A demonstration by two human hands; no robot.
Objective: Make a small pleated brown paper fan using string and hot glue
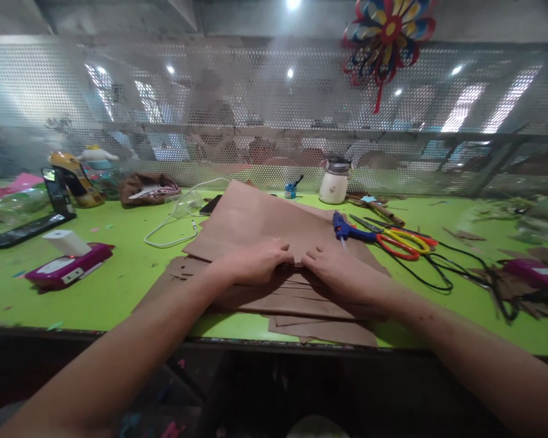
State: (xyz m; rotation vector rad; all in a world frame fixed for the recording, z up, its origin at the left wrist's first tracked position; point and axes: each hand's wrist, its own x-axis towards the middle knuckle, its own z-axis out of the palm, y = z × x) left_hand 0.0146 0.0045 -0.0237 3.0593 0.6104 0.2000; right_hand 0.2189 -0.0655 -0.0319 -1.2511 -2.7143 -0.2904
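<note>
A large sheet of brown paper (251, 213) lies in front of me, its near edge raised slightly over a stack of brown paper (274, 301). My left hand (258, 261) has its fingers curled at that near edge, thumb and fingertips closed on the paper. Close beside it, my right hand (333, 271) grips the same edge with bent fingers. The undersides of the fingertips are hidden. Just beyond my right hand, a blue glue gun (351, 232) rests on the sheet, beside scissors with orange handles (397, 246) and scissors with yellow handles (411, 238).
Black cable (442, 286) loops on the right of the green table (119, 243). To the left are a purple power strip (70, 267) with a white charger (66, 242) and a phone (53, 190) on a stand. A white jar (334, 182) stands by the perforated partition (265, 103).
</note>
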